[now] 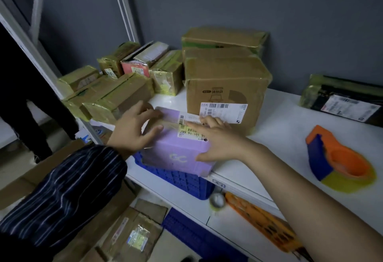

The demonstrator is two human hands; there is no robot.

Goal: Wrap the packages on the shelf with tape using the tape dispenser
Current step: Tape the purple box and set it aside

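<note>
package at shelf front edge | big box behind | tape dispenser right

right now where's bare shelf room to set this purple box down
Bare shelf lies between the large brown box and the tape dispenser, and behind it toward the black parcel. The left end is crowded with taped boxes.

The purple package hides most of the blue crate; its label print is blurred; at 3 o'clock the black parcel is cut by the edge.
</note>
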